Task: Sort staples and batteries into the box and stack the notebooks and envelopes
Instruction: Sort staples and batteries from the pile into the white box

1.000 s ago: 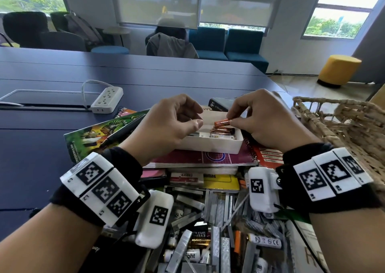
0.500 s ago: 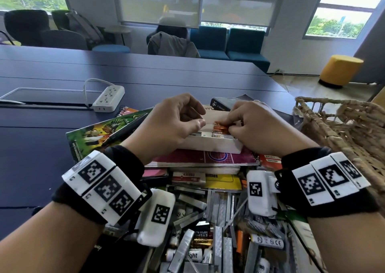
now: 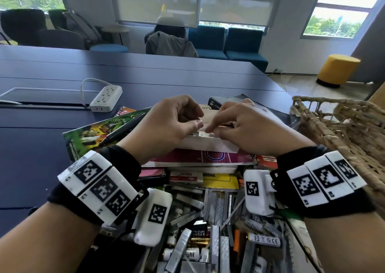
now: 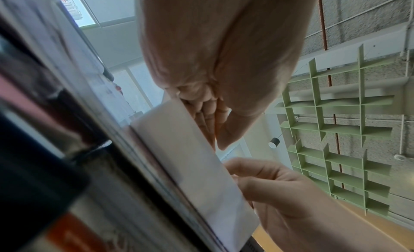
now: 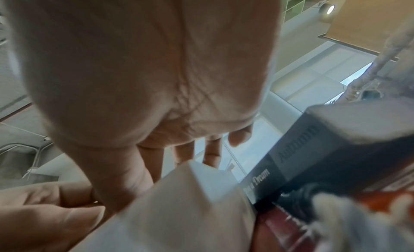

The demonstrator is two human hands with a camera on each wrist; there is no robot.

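pile: loose batteries (image 3: 264,240) and staple strips (image 3: 224,249), nearest, uncountable, cut off at the bottom edge
box: white box (image 3: 208,143) sits on maroon notebook (image 3: 200,157)
left hand (image 3: 166,124): fingers curled at the box rim, grip unclear
right hand (image 3: 248,127): fingertips down in the box, contents hidden
side: wicker basket (image 3: 343,131) right, power strip (image 3: 106,98) beyond
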